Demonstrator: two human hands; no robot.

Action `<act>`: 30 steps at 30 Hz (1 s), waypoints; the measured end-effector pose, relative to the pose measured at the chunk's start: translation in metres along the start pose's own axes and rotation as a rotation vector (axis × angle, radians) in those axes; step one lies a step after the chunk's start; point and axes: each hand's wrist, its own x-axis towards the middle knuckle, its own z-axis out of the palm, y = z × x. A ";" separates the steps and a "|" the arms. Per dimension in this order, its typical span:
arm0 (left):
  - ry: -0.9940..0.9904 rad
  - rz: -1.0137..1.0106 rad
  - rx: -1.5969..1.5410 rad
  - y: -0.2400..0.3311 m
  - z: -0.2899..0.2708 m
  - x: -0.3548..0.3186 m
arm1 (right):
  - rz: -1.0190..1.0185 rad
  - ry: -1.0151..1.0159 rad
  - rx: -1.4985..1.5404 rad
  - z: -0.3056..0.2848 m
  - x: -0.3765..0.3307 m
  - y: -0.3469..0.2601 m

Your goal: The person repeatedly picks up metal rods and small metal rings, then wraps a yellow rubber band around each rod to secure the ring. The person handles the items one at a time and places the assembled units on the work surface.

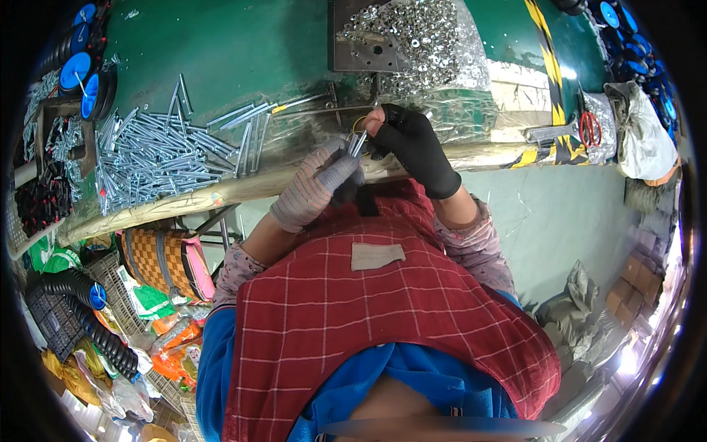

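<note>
The left hand (313,188), in a grey knit glove, is closed around the lower end of a metal rod (358,143). The rod's long axis runs up and slightly right toward the right hand (412,144), in a black glove, whose fingertips pinch its upper end. Both hands meet just above the bench edge (243,188). The rod pile (158,151) lies well to the left; the bag of washers (420,40) lies just beyond the hands

My left hand (313,188) has a grey knit glove, my right hand (416,147) a black one; floral sleeves, red checked apron.
</note>
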 end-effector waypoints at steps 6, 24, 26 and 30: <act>-0.016 0.066 0.111 0.000 0.003 0.004 | -0.013 -0.094 -0.029 0.003 0.000 -0.003; 0.090 0.016 -0.056 0.002 0.004 -0.012 | -0.025 0.090 -0.011 -0.004 0.006 0.001; 0.080 0.033 -0.039 0.000 0.002 -0.011 | 0.003 0.096 0.002 -0.003 0.005 0.000; 0.110 0.161 0.033 -0.003 0.003 -0.010 | 0.014 0.052 0.055 -0.002 0.005 0.003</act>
